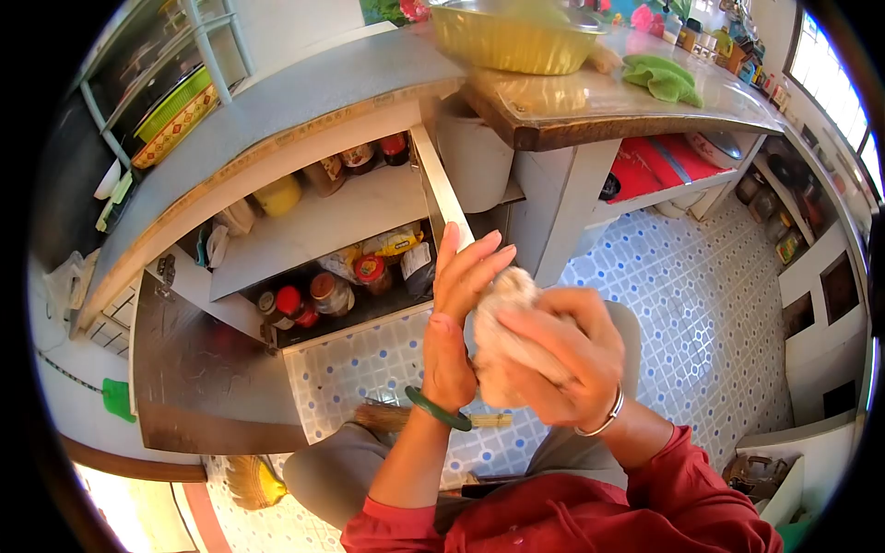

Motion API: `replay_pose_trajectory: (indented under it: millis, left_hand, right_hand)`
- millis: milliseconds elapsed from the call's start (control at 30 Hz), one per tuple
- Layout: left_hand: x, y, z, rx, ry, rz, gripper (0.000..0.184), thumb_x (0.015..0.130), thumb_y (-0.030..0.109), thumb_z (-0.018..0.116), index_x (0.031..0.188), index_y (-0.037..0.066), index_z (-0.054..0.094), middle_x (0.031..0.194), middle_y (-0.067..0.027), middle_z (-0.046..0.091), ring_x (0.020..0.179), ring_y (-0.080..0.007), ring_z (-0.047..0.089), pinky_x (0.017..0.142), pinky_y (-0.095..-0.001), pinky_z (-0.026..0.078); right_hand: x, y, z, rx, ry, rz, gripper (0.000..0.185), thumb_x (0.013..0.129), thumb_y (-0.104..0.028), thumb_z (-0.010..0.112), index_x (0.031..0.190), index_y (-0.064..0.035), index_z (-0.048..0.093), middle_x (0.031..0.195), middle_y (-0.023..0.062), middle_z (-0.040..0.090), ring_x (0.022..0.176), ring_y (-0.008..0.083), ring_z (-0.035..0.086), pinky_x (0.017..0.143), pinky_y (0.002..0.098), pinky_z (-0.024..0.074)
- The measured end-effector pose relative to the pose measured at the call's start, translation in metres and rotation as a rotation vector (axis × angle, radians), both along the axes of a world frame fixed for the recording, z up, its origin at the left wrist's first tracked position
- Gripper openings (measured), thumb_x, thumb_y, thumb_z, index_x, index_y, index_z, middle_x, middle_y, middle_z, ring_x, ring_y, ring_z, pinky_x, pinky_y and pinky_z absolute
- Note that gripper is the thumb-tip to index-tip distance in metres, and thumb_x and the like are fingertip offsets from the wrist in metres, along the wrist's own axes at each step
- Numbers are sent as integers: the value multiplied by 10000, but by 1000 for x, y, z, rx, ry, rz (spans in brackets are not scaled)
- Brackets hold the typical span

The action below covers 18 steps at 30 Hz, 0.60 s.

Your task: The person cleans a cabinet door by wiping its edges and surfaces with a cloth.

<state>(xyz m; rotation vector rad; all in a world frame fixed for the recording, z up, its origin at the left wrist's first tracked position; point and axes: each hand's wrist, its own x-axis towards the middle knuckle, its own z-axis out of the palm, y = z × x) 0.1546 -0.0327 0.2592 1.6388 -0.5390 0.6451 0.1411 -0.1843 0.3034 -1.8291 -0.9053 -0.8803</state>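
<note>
My right hand (576, 355) is closed around a crumpled cream cloth (509, 346), held in front of my body. Just left of it, my left hand (452, 309) is raised with its fingers stretched out, its palm side toward the cloth. Its fingertips overlap the edge of an open cabinet door (447, 184); whether they touch it I cannot tell. A green bangle (438, 410) circles my left wrist and a silver one (604, 415) my right. Behind the hands stands the open cabinet, with jars and packets on its shelf (318, 221) and on its floor.
Another cabinet door (203, 369) stands open at left. Above runs a grey counter (304, 92), joining a wooden countertop (636, 111) with a yellow basin (516, 41) and green cloth (662, 77). Brooms (253, 481) lie near my legs on the tiled floor (687, 313).
</note>
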Motion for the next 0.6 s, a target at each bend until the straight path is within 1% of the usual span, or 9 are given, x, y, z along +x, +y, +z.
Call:
replay_pose_trajectory:
  millis: [33, 100, 167, 233, 367, 467, 533, 567, 600]
  left_hand:
    - [1, -1, -2, -50, -11, -14, 788, 1028, 550, 81, 1309, 25, 599, 1429, -156, 498, 1475, -387, 194, 1182, -488, 166]
    - [3, 1, -6, -68, -26, -3, 776, 1030, 548, 95, 1330, 23, 580, 1422, -164, 501, 1468, -396, 204, 1179, -493, 172]
    - [3, 0, -4, 9, -45, 25, 789, 1025, 562, 94, 1339, 18, 571, 1415, -167, 509, 1459, -401, 228, 1178, -496, 172]
    - [3, 1, -3, 22, -48, 41, 799, 1021, 570, 91, 1338, 16, 571, 1411, -171, 512, 1453, -405, 241, 1177, -498, 171]
    - [3, 1, 2, 66, -29, 61, 830, 1010, 594, 74, 1338, 19, 575, 1399, -177, 524, 1440, -414, 269, 1174, -501, 169]
    - [1, 3, 2, 82, -10, 70, 859, 1000, 610, 58, 1332, 16, 582, 1394, -177, 529, 1442, -412, 267, 1173, -499, 169]
    - [1, 3, 0, 69, -10, 70, 867, 998, 613, 55, 1329, 11, 583, 1391, -177, 532, 1440, -412, 270, 1173, -499, 167]
    - [1, 4, 0, 60, -8, 67, 875, 996, 616, 52, 1326, 6, 585, 1387, -177, 535, 1439, -412, 273, 1174, -498, 165]
    - [2, 4, 0, 58, -10, 72, 875, 996, 616, 52, 1326, 6, 585, 1387, -177, 535, 1439, -412, 273, 1174, -498, 165]
  right_hand:
    - [2, 1, 8, -3, -2, -1, 354, 716, -122, 788, 1065, -130, 726, 919, 66, 620, 666, 201, 623, 565, 295, 514]
    - [6, 2, 18, -166, 272, 28, 342, 718, -174, 793, 1047, -136, 708, 915, 75, 617, 665, 235, 630, 555, 317, 509]
    - [9, 1, 23, -188, 303, 12, 348, 714, -203, 796, 1039, -134, 694, 872, 86, 615, 678, 258, 634, 561, 335, 507]
    - [13, -3, 29, -178, 478, 112, 360, 672, -112, 768, 1016, -38, 691, 843, 117, 643, 752, 262, 647, 676, 322, 498]
    - [17, -12, 26, -154, 483, 167, 342, 673, -120, 759, 999, -37, 695, 839, 124, 646, 734, 264, 638, 670, 329, 492]
    - [12, -22, 27, -184, 521, 215, 325, 727, -164, 782, 1018, -53, 689, 834, 118, 638, 729, 290, 633, 660, 349, 502]
    - [10, -33, 22, -115, 648, 362, 322, 725, -162, 781, 1007, -29, 702, 846, 123, 646, 741, 275, 631, 664, 341, 493]
    - [10, -37, 19, -120, 644, 366, 322, 725, -162, 781, 1007, -29, 702, 846, 123, 646, 741, 275, 631, 664, 341, 493]
    - [10, -41, 15, -162, 667, 456, 330, 719, -166, 784, 1005, -21, 711, 853, 123, 653, 744, 266, 631, 670, 335, 489]
